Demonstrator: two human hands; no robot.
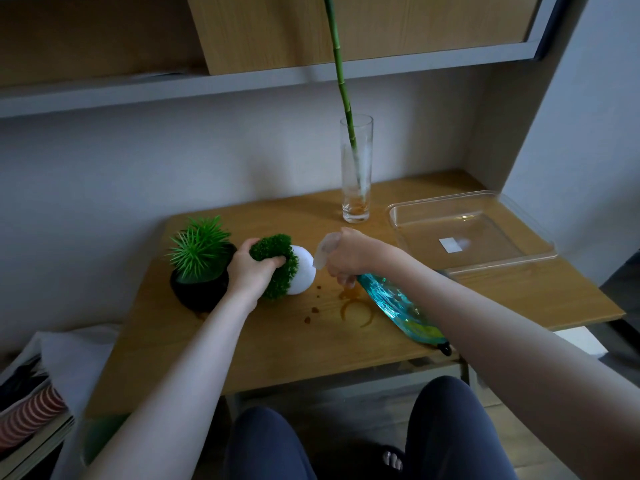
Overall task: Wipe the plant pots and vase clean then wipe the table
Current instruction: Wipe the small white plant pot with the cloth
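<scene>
The left hand (pixel 251 268) grips the mossy green top (pixel 277 265) of the white pot (pixel 304 271), fingers (pixel 277 260) curled into the foliage, and the pot is tipped on its side toward the right, its round body resting on or just above the desk (pixel 242 344); which one I cannot tell. The right hand (pixel 353 256) holds a spray bottle (pixel 398 303) by the neck, fingers wrapped round the trigger head (pixel 325 249), whose nozzle points at the white pot and sits just beside it. The bottle's blue body slants down toward the desk's near right edge.

Just left of the left hand stands a black pot (pixel 199 291) with spiky green leaves, upright. At the back of the desk a tall glass vase (pixel 356 168) holds a bamboo stem (pixel 337 57) that leans left, with brownish residue at its bottom. To the vase's right lies a clear plastic tray (pixel 474 233). Brown ring stains (pixel 355 311) and small drops mark the desk between the white pot and the bottle.
</scene>
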